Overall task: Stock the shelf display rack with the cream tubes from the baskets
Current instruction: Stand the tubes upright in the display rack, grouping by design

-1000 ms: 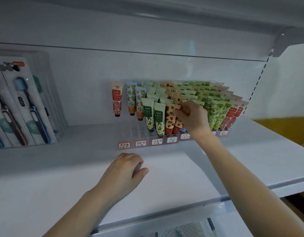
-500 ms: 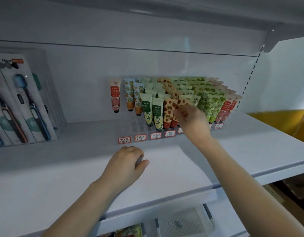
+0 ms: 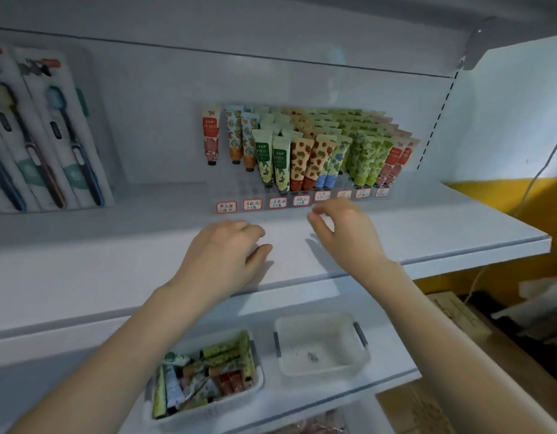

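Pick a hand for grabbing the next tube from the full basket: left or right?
Left, probably. The left hand rests empty on the shelf edge, almost directly above the full basket. The right hand, also empty, hangs nearer the rack, above the empty basket.

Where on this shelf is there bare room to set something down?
Bare shelf between the toothbrush packs and the tube rack, and right of the rack toward the shelf's end. In front of the rack, the left hand and right hand crowd it.
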Demonstrator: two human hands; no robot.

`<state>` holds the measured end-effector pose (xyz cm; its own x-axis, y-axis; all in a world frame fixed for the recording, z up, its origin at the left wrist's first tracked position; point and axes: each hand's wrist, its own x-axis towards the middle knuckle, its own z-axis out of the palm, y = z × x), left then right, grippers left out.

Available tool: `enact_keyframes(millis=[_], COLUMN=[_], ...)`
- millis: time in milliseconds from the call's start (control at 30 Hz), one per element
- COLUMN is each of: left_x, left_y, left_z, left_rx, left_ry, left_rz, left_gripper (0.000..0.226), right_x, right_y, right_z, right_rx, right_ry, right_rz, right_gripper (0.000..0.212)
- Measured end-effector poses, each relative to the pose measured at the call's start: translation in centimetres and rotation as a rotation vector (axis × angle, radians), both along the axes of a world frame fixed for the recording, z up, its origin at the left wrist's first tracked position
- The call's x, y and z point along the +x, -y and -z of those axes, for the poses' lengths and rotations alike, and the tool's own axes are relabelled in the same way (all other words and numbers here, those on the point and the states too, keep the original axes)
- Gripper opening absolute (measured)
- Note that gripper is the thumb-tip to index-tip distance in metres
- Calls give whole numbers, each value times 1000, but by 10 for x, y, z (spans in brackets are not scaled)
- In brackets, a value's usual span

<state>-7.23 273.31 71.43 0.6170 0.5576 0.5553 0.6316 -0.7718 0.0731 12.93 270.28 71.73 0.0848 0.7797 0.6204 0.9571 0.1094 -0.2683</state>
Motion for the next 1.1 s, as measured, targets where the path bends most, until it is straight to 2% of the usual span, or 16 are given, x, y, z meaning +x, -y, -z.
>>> enact_keyframes(millis=[133, 233, 300, 467, 533, 600, 667, 767, 833, 933, 1000, 1100], left_x=[-17, -33, -46, -99, -117, -127, -130, -132, -132, -128, -121, -105], left_y=[53, 91, 111, 132, 134, 130, 116, 83, 59, 25, 5, -22], left_z=[16, 38, 60, 125, 149, 166, 181, 211, 236, 272, 290, 315], left_rx=[75, 30, -27, -255, -355, -468, -574, -643, -655, -695, -732, -724], left_ry=[76, 124, 131, 63, 22, -10, -104, -205, -254, -332, -370, -424], left_rz=[-39, -96, -165, -417, -499, -574, -641, -683, -685, -641, -622, -558], left_gripper=[37, 35, 35, 37, 27, 19, 28, 33, 39, 54, 46, 31], right_x=[-28, -45, -53, -65, -73, -81, -90, -103, -112, -119, -121, -120], right_y=[43, 75, 91, 102, 97, 87, 73, 41, 19, -10, -24, -39], right_z=[15, 37, 57, 113, 135, 154, 171, 202, 224, 250, 266, 291], right_rx=[76, 26, -35, -444, -600, -737, -862, -989, -1054, -1124, -1138, -1125], right_ry=[-10, -26, -41, -122, -151, -176, -207, -242, -238, -241, -297, -244], right_rz=[-108, -207, -251, -279, -265, -229, -189, -112, -64, 3, 40, 104], right_gripper=[28, 33, 29, 22, 22, 24, 26, 20, 28, 20, 19, 20])
